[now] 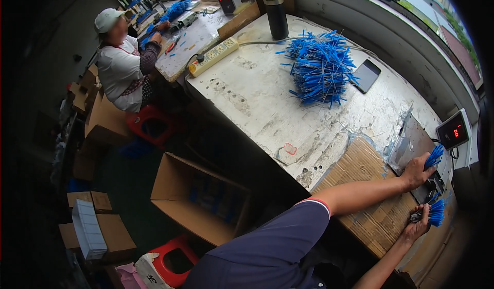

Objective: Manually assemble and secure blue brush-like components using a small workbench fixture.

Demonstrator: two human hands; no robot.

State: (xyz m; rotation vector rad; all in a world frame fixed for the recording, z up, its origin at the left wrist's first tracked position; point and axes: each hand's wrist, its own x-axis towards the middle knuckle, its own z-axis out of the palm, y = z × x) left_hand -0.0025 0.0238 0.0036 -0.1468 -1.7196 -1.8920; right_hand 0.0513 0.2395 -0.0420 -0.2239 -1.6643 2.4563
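Observation:
My left hand (418,171) reaches across a corrugated cardboard sheet (366,196) and grips a small bundle of blue wires (435,156). Just below it, my right hand (416,228) holds a second bundle of blue wires (435,213) with bare metal ends. Between the two hands sits a small dark machine (435,186); its details are too small to make out. A big loose pile of the same blue wires (321,68) lies farther along the worn white table (267,109).
A phone (366,75), a black bottle (276,15) and a power strip (213,56) lie on the table. A red-digit display box (454,131) stands by the wall. Another person (121,57) works at the far bench. An open cardboard box (198,196) and red stools (152,121) stand on the floor.

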